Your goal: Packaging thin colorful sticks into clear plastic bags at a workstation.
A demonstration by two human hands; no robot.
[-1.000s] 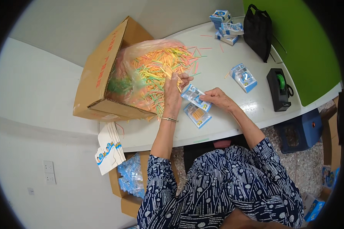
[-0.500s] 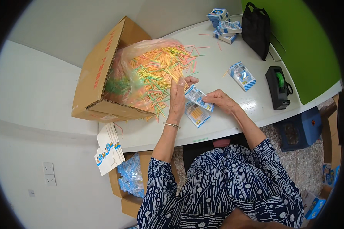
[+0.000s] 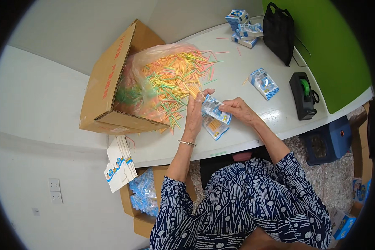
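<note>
My left hand (image 3: 194,116) is closed around a small bundle of yellow-orange thin sticks (image 3: 193,91), their upper ends poking out past the fingers. Between the thumb and fingers of my right hand (image 3: 242,111) is pinched a clear plastic packet (image 3: 218,111) with blue-and-white print. Its left edge meets my left hand near the lower ends of the sticks; whether any stick is inside it I cannot tell. Partly under it, a filled packet (image 3: 214,127) with yellow sticks showing lies on the table. A large heap of multicoloured sticks (image 3: 171,73) spreads just beyond my left hand.
An open cardboard box (image 3: 102,83) lies on its side, its plastic liner spilling the heap. Rightward are another packet (image 3: 264,84), a black tape dispenser (image 3: 302,96), a black bag (image 3: 278,35) and stacked small boxes (image 3: 245,29). Below the table's left edge, a carton holds blue packets (image 3: 143,191).
The held packet has shifted slightly left and down against my left hand. The stick bundle tilts a little more to the left, and my left hand has dipped slightly.
</note>
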